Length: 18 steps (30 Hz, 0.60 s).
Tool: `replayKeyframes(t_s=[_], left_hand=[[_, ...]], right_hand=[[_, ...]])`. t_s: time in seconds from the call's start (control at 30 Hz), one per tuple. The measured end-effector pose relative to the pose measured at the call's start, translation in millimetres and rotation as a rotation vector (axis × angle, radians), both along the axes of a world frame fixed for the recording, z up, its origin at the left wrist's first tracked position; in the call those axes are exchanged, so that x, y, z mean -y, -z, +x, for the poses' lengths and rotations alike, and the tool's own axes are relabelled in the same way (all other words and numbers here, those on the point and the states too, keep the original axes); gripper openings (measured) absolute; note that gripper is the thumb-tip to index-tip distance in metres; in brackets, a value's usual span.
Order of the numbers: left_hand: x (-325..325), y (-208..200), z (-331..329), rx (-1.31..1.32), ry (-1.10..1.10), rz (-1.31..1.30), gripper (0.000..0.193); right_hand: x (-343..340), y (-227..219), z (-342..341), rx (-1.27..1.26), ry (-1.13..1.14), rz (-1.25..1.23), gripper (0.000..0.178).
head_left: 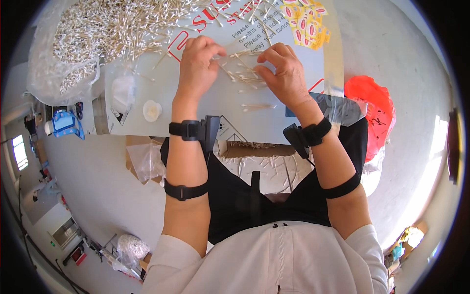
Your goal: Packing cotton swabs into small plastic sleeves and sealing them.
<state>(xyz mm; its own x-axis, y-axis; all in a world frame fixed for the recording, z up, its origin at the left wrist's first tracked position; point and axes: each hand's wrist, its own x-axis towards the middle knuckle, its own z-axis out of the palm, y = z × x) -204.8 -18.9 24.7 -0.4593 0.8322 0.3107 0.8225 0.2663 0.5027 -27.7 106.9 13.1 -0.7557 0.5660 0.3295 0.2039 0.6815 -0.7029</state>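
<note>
Loose cotton swabs (pixel 245 77) lie in a small scattered group on the grey printed board (pixel 161 98), between my two hands. On the left of that group is my left hand (pixel 198 63), its fingers bent and its thumb and forefinger apart, with nothing visible between them. Facing it from the right, my right hand (pixel 285 71) is curled, with a gap between thumb and forefinger. Its thumb is close to the swab ends; I cannot tell whether it touches them. A few swabs (pixel 258 106) lie together nearer to me. A large heap of swabs (pixel 107 32) fills the far left.
Clear plastic bag (pixel 41 78) surrounds the heap's left side. A small white round dish (pixel 152 111) sits near the front edge. Yellow printed packets (pixel 308 27) lie at far right. A red bag (pixel 374 112) hangs beside the table. Below, an open carton (pixel 257 149) holds swabs.
</note>
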Motion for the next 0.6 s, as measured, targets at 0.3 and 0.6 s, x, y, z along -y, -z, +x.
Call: replayKeyframes(t_s=[0.3,0.6], left_hand=[[8.6,9.0,4.9,0.002,-0.025,0.006,0.013],[-41.3,29.4,4.4,-0.042,-0.062,0.007,0.010]], right_hand=[[3.7,15.6,-2.4,0.027,-0.024,0.139,0.004],[-19.1,8.4,-5.4,0.167,-0.086,0.230,0.005]])
